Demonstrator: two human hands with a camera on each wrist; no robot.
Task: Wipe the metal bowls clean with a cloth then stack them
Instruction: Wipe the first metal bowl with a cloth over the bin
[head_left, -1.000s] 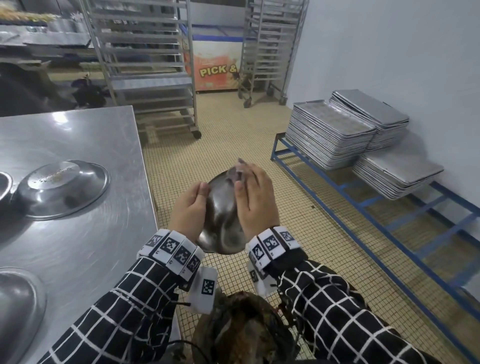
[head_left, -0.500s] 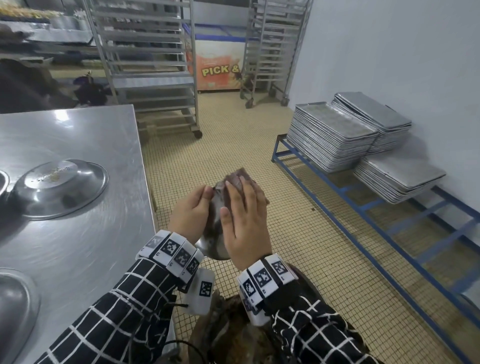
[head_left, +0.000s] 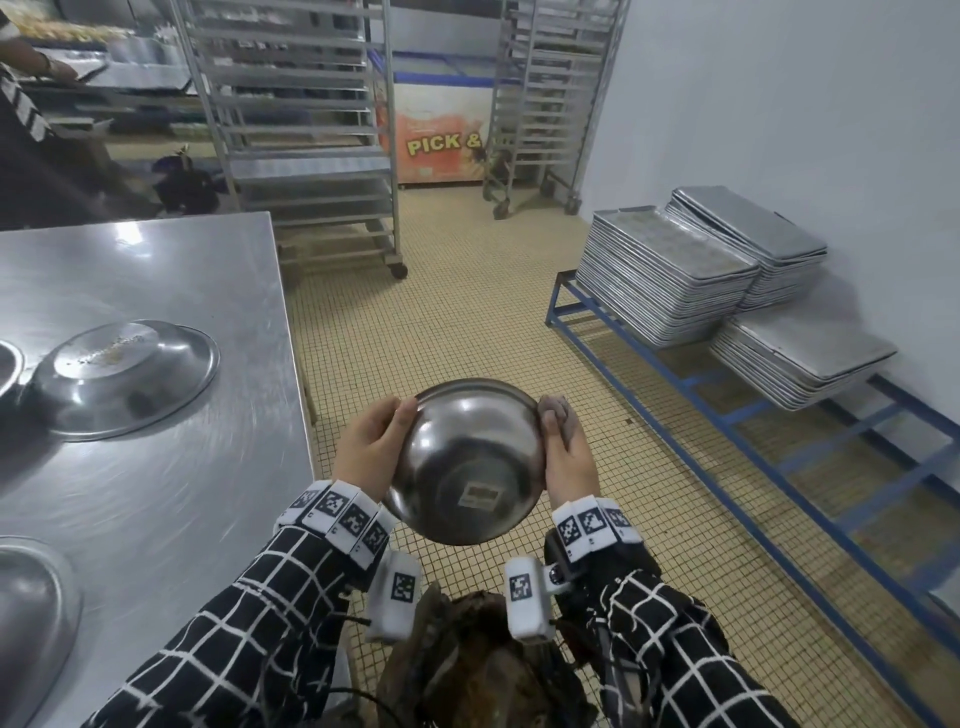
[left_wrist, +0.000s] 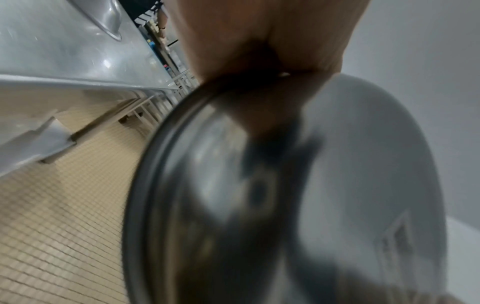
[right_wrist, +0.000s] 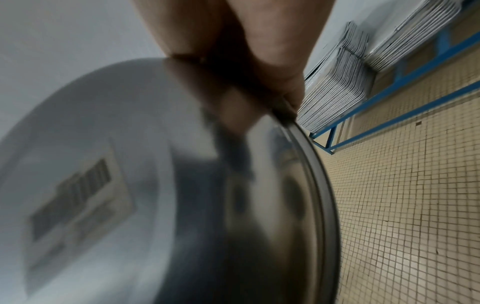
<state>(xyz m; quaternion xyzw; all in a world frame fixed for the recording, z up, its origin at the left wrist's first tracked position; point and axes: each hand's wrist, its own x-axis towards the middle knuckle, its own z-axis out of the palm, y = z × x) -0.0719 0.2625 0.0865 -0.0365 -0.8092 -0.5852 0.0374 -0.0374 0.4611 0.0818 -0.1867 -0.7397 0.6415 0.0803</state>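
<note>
A shiny metal bowl (head_left: 467, 460) hangs over the tiled floor between both hands, its underside with a barcode sticker turned toward me. My left hand (head_left: 371, 447) grips its left rim. My right hand (head_left: 566, 449) holds the right rim with a greyish cloth (head_left: 555, 413) bunched under its fingers. Close up, the left wrist view shows the bowl (left_wrist: 298, 195) below that hand (left_wrist: 265, 35); the right wrist view shows the bowl (right_wrist: 161, 185) with the right hand (right_wrist: 249, 39) on its rim. An upturned bowl (head_left: 122, 376) lies on the steel table (head_left: 156, 519).
Another bowl's edge (head_left: 31, 618) shows at the table's near left, and a third (head_left: 8, 364) at the far left. Stacked baking trays (head_left: 665, 278) sit on a blue frame (head_left: 753, 415) to the right. Wheeled racks (head_left: 296, 130) stand behind. A person (head_left: 31, 135) stands far left.
The bowl has turned from edge-on to its underside facing me. My right hand moved from wiping across the bowl's outside to its right rim, with the cloth still in it.
</note>
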